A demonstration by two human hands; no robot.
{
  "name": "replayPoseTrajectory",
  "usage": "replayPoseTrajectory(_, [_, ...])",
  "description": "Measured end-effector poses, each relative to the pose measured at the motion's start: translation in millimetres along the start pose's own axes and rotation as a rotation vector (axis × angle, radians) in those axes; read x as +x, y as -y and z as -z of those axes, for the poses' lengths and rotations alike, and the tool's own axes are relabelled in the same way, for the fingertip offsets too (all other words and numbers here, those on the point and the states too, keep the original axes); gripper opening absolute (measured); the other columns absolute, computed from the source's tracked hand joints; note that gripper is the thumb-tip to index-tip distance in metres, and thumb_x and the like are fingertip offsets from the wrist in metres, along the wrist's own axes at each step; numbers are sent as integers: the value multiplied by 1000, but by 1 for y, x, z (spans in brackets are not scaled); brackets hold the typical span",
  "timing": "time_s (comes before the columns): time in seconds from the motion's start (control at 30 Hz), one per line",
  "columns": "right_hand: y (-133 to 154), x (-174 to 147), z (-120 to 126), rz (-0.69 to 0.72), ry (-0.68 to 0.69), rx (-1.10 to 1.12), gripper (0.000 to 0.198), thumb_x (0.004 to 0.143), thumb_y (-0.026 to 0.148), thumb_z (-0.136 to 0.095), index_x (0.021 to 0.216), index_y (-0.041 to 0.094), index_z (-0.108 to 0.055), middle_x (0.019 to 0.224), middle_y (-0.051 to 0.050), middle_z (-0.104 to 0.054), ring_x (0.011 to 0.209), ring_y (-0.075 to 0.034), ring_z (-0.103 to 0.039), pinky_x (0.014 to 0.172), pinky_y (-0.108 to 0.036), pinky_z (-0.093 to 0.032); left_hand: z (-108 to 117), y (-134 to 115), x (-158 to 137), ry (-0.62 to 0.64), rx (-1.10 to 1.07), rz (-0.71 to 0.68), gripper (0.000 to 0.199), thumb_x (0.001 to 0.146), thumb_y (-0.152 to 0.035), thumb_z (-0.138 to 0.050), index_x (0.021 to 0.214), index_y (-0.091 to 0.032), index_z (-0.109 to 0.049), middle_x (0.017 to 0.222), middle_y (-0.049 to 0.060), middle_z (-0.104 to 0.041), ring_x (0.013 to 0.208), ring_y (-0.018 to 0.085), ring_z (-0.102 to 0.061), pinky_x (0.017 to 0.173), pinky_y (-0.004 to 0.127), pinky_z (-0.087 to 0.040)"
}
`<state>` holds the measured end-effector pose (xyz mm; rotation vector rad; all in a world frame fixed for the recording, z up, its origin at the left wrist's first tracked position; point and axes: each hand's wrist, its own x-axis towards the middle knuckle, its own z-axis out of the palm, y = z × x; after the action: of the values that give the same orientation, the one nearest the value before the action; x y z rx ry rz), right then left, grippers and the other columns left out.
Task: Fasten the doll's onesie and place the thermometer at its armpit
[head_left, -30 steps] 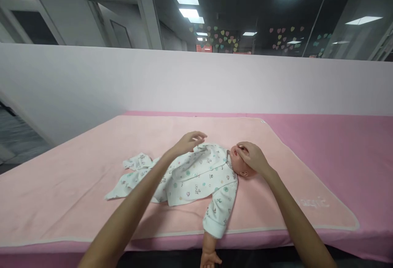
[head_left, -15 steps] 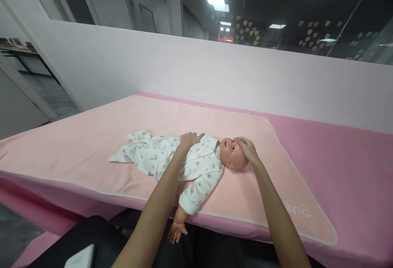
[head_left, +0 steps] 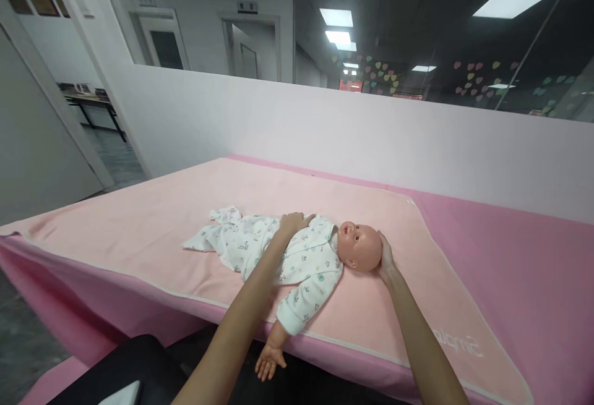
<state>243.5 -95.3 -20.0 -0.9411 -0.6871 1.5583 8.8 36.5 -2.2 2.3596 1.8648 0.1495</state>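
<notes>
Two bare hands of mine are on the plastic baby doll in the white printed cotton romper (head_left: 297, 256), which lies on its back across the pale pink towelling mat (head_left: 139, 232), head to my right and the loose legs of the suit trailing to my left. At the far left of the garment the empty leg ends (head_left: 218, 232) lie crumpled flat on the mat, well apart from either hand. My left hand (head_left: 293, 222) rests palm down on the far side of the doll's chest, fingers (head_left: 306, 216) loosely spread and laid flat on the cloth, pressing on it and gripping nothing that I can see. Nearer me, the doll's sleeved arm (head_left: 304, 306) reaches over the mat's white-piped edge, and its bare little hand (head_left: 268, 362) hangs below the edge of the pink table cover (head_left: 533, 269). To the right, the doll's bald head (head_left: 362, 247) faces up and away from me. My right hand (head_left: 384, 255) is cupped against the crown of that head, palm touching it, fingers mostly hidden behind the head, so I cannot tell how far they curl.
</notes>
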Motion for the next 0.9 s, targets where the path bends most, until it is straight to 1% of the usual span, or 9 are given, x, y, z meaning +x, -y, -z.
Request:
replayPoseTrajectory(0.13, [-3,3,9,4,-18,5,53,75,58,-37,104,20,-60,109,-7,-64,103,-26,-59,86,-41,-47,-3,3,3,0,-2,-17,70,81,-63,-13,95,-14,-61,104,15,-63,99,28,-57,83,38,-39])
replayPoseTrajectory(0.33, [-6,8,13,35,-71,15,55,74,60,-36,97,18,-62,104,-10,-65,100,-29,-60,83,-44,-48,-1,1,1,0,2,-28,69,81,-62,-13,95,-14,-61,105,15,-63,99,28,-56,84,38,-38])
replayPoseTrajectory(0.4, [-6,10,16,69,-132,-17,52,74,60,-38,96,19,-61,105,-9,-65,98,-29,-60,82,-44,-49,0,0,0,3,4,-25,68,82,-61,-14,95,-14,-61,104,15,-63,99,27,-57,84,38,-39])
replayPoseTrajectory(0.53, [-2,12,24,208,-336,-41,47,71,56,-48,101,21,-54,108,-7,-64,95,-27,-62,78,-43,-51,1,-1,-2,5,2,-27,65,82,-58,-16,95,-14,-61,103,15,-63,96,27,-57,83,38,-38])
replayPoseTrajectory(0.6, [0,11,24,279,-366,-65,48,71,56,-49,104,21,-53,108,-8,-64,95,-27,-62,77,-42,-51,0,-2,-3,1,-3,-29,64,82,-58,-17,93,-13,-61,101,15,-63,94,27,-58,82,38,-39])
replayPoseTrajectory(0.7, [-1,5,18,287,-278,-147,51,73,58,-45,104,19,-56,105,-9,-65,95,-27,-61,78,-40,-50,-2,-1,-3,-22,-14,-30,64,82,-58,-18,95,-13,-61,101,15,-63,95,28,-57,83,39,-38])
replayPoseTrajectory(0.8, [-4,1,12,175,-113,-211,56,75,61,-37,105,19,-59,109,-8,-64,100,-27,-59,81,-41,-50,-3,-1,-3,-32,-22,-35,64,82,-58,-17,97,-13,-60,102,15,-63,97,27,-56,85,39,-37])
replayPoseTrajectory(0.83, [-4,0,13,144,-82,-223,55,75,61,-37,105,19,-59,110,-7,-63,101,-27,-59,81,-41,-49,-2,-2,-3,-30,-26,-33,64,82,-58,-17,97,-13,-60,102,15,-63,97,27,-56,85,39,-37])
replayPoseTrajectory(0.9, [-3,2,19,137,-112,-228,49,75,56,-41,101,20,-61,108,-6,-64,100,-27,-59,81,-42,-50,-2,-2,-4,-30,-33,-30,64,82,-58,-18,96,-12,-60,102,15,-62,97,28,-56,84,39,-37])
